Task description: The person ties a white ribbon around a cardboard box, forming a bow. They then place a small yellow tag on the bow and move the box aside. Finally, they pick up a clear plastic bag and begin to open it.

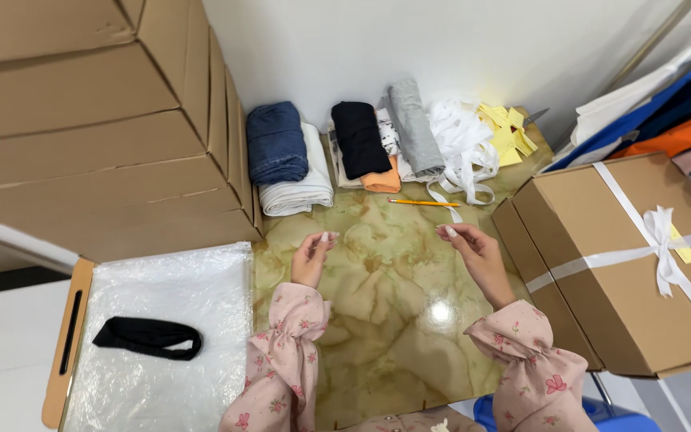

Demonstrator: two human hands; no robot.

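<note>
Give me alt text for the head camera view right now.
Two hands, left hand and right hand, are raised apart over a marbled tabletop, fingertips pinched. Behind lie rolled clothes, white ribbon and a pencil; a ribbon-tied cardboard box sits right.

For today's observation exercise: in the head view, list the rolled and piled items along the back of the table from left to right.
Blue roll → white roll → black roll → grey roll → white ribbon → yellow notes.
</note>
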